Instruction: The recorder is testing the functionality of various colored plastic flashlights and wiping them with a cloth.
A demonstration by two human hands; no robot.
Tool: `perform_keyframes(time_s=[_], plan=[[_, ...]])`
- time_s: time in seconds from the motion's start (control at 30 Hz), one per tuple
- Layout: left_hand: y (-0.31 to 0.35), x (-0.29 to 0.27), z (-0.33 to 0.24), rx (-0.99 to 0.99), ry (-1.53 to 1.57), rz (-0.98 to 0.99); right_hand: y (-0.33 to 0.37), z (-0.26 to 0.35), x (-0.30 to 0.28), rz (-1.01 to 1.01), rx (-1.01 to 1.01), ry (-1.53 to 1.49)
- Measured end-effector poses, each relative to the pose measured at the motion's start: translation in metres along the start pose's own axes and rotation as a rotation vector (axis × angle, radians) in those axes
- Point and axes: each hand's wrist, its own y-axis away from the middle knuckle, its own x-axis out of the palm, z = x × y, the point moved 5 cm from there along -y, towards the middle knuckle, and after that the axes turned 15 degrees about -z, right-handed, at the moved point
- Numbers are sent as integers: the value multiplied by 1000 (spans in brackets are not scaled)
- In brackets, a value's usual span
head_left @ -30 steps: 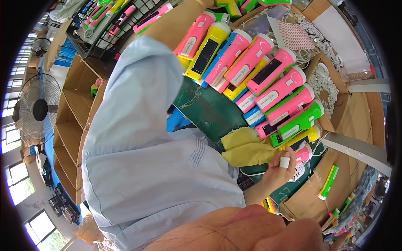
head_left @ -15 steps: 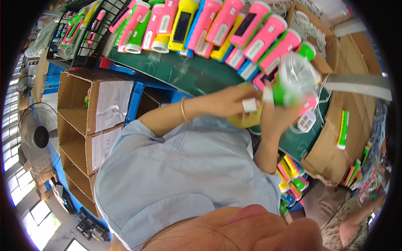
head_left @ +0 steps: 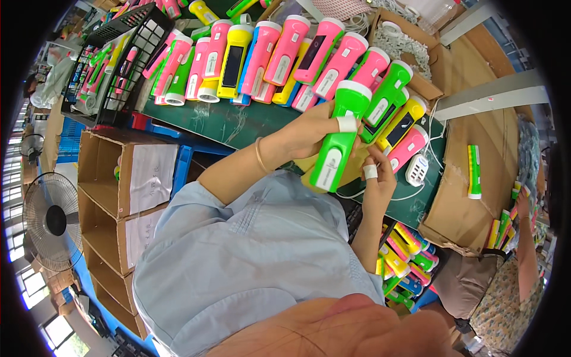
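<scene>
Left hand: wrapped around the handle of the green flashlight; the hand (head_left: pixel 315 132) has a white finger wrap and the wrist a bracelet (head_left: pixel 260 154).
Green flashlight: (head_left: pixel 338 140) tilted in front of the torso, white-rimmed head up and to the right, tail down and to the left, pale label on the handle facing the camera.
Right hand: fingers half curled, just beside the flashlight; the hand (head_left: pixel 379 175) also has a white finger wrap (can't tell whether it's pinching anything).
Yellow cloth: (head_left: pixel 355 166) partly hidden under the hands.
Flashlight row: pink, yellow, green and blue flashlights (head_left: pixel 287 50) packed side by side across the green table (head_left: pixel 226 124), some lying on others.
Power strip: white (head_left: pixel 417 171), right of the right hand, near the table edge.
Wire basket: black (head_left: pixel 148 50), at the table's left end, flashlights inside.
Carton: brown (head_left: pixel 439 66), behind the row, filled with small white parts.
Cardboard shelf: open compartments (head_left: pixel 128 178), left of the torso.
Co-worker: at far right (head_left: pixel 505 291), one arm reaching toward more flashlights.
</scene>
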Motion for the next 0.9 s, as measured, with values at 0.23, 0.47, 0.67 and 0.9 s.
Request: perform_keyframes(time_s=[0.23, 0.47, 0.67, 0.9], plan=[[-24, 2, -9, -111, 116, -44, 12, 3, 10, -12, -77, 24], [-41, -4, -14, 134, -127, -186, 10, 10, 9, -44, -27, -59], [-36, 13, -100, 635, -914, -288, -16, 20, -2, -45, 121, -358], [-63, -13, -110, 1034, -1079, -708, -28, 29, 6, -36, 100, -348]])
